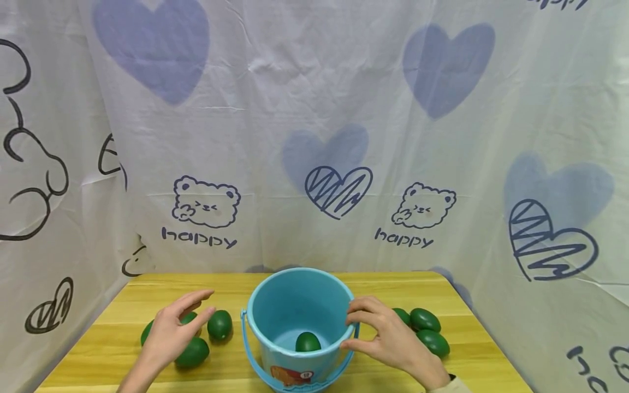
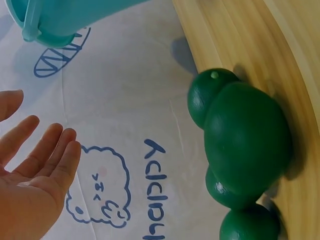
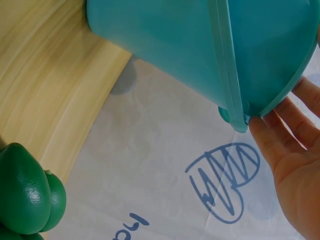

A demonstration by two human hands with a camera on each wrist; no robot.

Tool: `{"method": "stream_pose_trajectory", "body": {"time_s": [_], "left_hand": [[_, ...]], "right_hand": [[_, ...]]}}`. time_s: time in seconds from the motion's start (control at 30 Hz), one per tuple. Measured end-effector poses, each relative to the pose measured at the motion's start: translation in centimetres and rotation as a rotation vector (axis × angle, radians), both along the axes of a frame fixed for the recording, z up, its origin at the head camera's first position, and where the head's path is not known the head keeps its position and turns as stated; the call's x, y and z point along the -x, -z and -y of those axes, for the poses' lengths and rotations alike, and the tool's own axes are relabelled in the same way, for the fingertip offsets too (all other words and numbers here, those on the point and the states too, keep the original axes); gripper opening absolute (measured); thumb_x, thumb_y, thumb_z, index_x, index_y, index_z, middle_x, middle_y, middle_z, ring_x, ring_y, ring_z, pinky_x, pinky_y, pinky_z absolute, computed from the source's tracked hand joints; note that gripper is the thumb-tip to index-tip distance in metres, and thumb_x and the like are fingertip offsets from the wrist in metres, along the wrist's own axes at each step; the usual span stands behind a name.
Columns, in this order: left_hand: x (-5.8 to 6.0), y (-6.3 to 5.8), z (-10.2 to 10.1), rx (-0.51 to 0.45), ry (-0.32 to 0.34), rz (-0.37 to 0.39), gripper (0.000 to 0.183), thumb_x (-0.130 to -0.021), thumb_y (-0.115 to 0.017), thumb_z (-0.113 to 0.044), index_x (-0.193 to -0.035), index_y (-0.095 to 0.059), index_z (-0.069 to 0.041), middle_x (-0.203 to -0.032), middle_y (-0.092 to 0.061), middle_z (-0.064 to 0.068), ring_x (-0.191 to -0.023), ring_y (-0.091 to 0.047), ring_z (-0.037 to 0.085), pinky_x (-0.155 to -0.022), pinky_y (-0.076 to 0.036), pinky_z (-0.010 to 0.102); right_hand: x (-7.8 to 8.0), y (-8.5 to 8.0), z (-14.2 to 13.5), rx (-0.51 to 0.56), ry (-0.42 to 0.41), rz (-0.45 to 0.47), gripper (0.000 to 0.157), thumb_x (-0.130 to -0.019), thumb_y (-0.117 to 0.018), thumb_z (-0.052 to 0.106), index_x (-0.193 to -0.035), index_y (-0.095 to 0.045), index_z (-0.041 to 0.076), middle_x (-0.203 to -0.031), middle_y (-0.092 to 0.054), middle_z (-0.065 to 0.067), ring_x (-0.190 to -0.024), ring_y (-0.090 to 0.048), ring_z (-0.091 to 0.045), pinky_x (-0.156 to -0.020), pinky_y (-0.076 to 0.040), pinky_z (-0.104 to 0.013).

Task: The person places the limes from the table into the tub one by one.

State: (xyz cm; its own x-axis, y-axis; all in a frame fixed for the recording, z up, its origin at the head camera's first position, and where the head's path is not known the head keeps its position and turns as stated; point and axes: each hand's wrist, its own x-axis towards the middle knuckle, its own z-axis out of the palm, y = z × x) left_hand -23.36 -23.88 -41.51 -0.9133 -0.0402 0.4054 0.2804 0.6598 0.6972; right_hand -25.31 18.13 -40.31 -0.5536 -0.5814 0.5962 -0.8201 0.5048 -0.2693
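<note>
A light blue bucket [image 1: 267, 349] with a blue handle [image 1: 249, 349] stands upright mid-table, and one dark green, avocado-like fruit [image 1: 308, 342] lies at its bottom. My right hand [image 1: 388, 334] is at the bucket's right rim. In the right wrist view its extended fingertips [image 3: 257, 125] touch the rim by the handle's hinge. To the left of the bucket, my left hand [image 1: 169, 333] hovers with relaxed fingers and holds nothing. Below and around it lie several similar green fruits [image 2: 247, 137], partly hidden by the hand in the head view.
Beyond the right hand, three more green fruits [image 1: 433, 343] are grouped on the wooden table [image 1: 393, 284]. A white cloth [image 1: 275, 234] printed with hearts and bears hangs behind the table and along both sides.
</note>
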Motion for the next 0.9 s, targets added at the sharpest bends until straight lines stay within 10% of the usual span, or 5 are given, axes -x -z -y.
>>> {"method": "stream_pose_trajectory", "body": {"time_s": [0.5, 0.9], "left_hand": [[0.0, 0.6, 3.2, 0.01, -0.027, 0.053, 0.048, -0.095, -0.063, -0.043, -0.133, -0.06, -0.013, -0.129, -0.065, 0.011, -0.114, -0.063, 0.033, -0.086, -0.057, 0.024], [0.2, 1.8, 5.3, -0.013, -0.01, 0.165, 0.058, -0.094, -0.063, -0.047, -0.137, -0.055, -0.009, -0.129, -0.063, 0.018, -0.115, -0.062, 0.036, -0.09, -0.058, 0.039]], "right_hand": [[0.1, 0.2, 0.1, 0.017, -0.009, -0.019, 0.027, -0.078, -0.078, 0.045, -0.097, -0.069, 0.028, -0.112, -0.061, 0.014, -0.106, -0.059, -0.009, -0.088, -0.059, -0.032], [0.0, 0.0, 0.1, 0.001, 0.01, 0.005, 0.028, -0.079, -0.077, 0.047, -0.097, -0.069, 0.028, -0.113, -0.061, 0.014, -0.107, -0.059, -0.009, -0.09, -0.058, -0.034]]}}
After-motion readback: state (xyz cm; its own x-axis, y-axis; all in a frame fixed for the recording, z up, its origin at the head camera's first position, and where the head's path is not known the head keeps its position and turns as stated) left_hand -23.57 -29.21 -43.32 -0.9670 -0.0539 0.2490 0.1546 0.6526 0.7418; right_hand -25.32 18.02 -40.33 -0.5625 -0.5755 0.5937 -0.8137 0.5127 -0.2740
